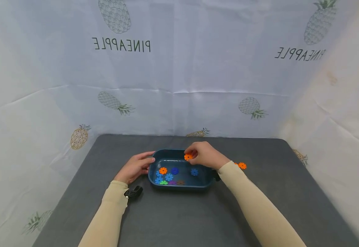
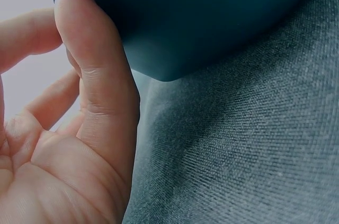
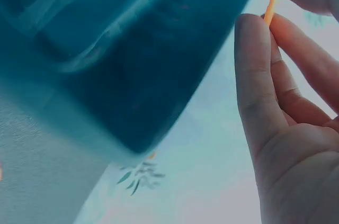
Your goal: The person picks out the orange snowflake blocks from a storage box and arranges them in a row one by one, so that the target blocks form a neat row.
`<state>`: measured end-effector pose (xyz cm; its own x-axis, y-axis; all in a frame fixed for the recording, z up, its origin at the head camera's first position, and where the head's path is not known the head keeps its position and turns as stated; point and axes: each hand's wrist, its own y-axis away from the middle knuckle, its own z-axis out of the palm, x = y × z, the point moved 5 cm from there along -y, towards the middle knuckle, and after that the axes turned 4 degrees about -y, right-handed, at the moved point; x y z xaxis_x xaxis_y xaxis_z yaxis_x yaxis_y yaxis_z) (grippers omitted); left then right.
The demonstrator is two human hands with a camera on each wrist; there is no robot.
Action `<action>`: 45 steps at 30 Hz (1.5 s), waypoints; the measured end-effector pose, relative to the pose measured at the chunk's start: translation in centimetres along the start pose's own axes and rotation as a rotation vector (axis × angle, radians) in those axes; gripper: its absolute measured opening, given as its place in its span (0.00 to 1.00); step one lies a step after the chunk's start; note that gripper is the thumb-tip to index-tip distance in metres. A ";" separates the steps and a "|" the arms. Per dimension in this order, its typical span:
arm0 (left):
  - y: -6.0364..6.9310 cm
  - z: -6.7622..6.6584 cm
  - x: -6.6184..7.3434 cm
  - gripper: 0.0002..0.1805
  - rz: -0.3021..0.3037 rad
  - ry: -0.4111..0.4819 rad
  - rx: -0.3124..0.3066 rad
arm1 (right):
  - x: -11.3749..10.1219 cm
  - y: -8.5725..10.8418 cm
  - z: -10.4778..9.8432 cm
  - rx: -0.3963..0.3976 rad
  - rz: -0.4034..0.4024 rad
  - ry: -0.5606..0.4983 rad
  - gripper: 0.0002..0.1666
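A dark blue tray point(image 1: 179, 187) stands on the grey table. At its left end my left hand point(image 1: 135, 167) grips the edge, the thumb point(image 2: 87, 33) up at the rim and the other fingers around the outside. Above the tray's far right part, my right hand point(image 1: 206, 155) pinches an orange snowflake disc point(image 1: 188, 157) between thumb and fingertips; the right wrist view shows this disc point(image 3: 270, 7) edge-on. Inside the tray lie several snowflake discs: an orange one point(image 1: 163, 170), a dark blue one point(image 1: 175, 171), a green one point(image 1: 163, 183), and light blue ones, one point(image 1: 194, 172) apart to the right.
Orange discs point(image 1: 242, 165) lie on the table right of the tray, partly hidden by the right forearm. Purple point(image 1: 172, 183) and brown point(image 1: 180, 183) discs lie along the tray's near wall. A pineapple-print cloth point(image 1: 173, 68) hangs behind the table point(image 1: 173, 219).
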<state>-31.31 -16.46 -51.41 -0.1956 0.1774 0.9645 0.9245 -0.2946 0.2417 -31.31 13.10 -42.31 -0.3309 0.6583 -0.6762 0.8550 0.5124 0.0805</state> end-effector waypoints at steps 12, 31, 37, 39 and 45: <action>0.0 0.0 0.0 0.35 -0.007 -0.011 0.005 | 5.5 4.2 -2.3 0.205 0.046 -0.126 0.22; -0.2 -0.3 -0.4 0.37 -0.014 -0.030 -0.008 | 17.7 13.4 -6.5 0.408 0.285 -0.063 0.26; -0.1 -0.4 -0.5 0.37 -0.021 -0.027 -0.011 | 19.1 14.2 -6.8 0.397 0.336 -0.005 0.27; -0.1 -0.4 -0.4 0.38 -0.024 -0.027 -0.013 | 19.4 14.4 -6.9 0.394 0.351 0.006 0.27; -0.1 -0.3 -0.1 0.37 -0.028 -0.039 -0.009 | 20.2 14.9 -6.9 0.388 0.397 0.023 0.27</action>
<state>-31.49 -16.78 -51.54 -0.2079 0.2221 0.9526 0.9160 -0.2973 0.2692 -28.03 37.83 -49.66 0.0418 0.7738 -0.6321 0.9988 -0.0152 0.0474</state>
